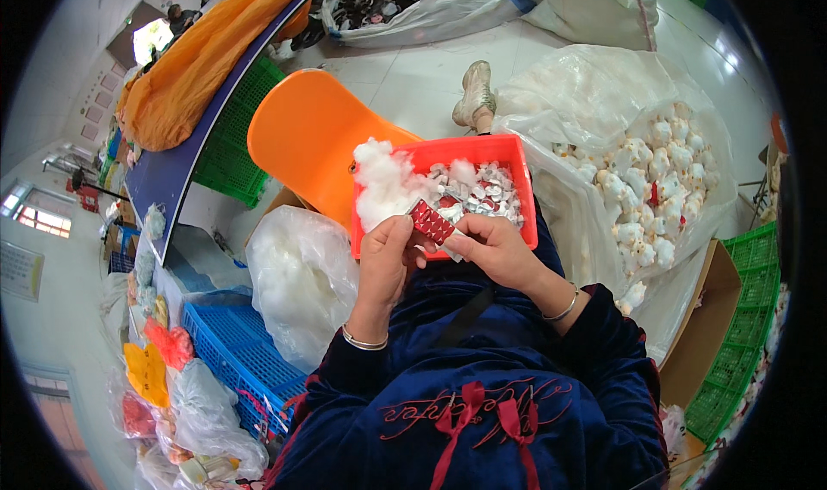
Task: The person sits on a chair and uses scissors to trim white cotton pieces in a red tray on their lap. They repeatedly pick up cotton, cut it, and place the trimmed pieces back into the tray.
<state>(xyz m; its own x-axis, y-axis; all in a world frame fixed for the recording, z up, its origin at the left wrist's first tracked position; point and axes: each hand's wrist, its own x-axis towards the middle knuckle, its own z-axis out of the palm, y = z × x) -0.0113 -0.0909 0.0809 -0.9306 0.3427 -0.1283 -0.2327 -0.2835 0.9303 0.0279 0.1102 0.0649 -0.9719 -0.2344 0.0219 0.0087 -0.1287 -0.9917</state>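
Note:
Between my two hands, over a red plastic tray [521, 171] at my lap, is a small flat red piece with a light pattern [430, 222]. The fingers of my left hand [385, 262] pinch its left side. My right hand [500, 251] grips its lower right end, where a pale edge shows beside the thumb. Whether the piece is cloth or plastic I cannot tell. White fluffy stuffing [379, 184] fills the left part of the tray. A heap of small silvery-white pieces [493, 195], some with red, lies in the right part.
An orange chair [306, 137] stands beyond the tray's left side. A clear bag of white stuffing [297, 275] sits left, beside a blue crate [228, 344]. To the right, small white plush toys [659, 189] fill a large plastic bag. Green crates [741, 335] stand far right.

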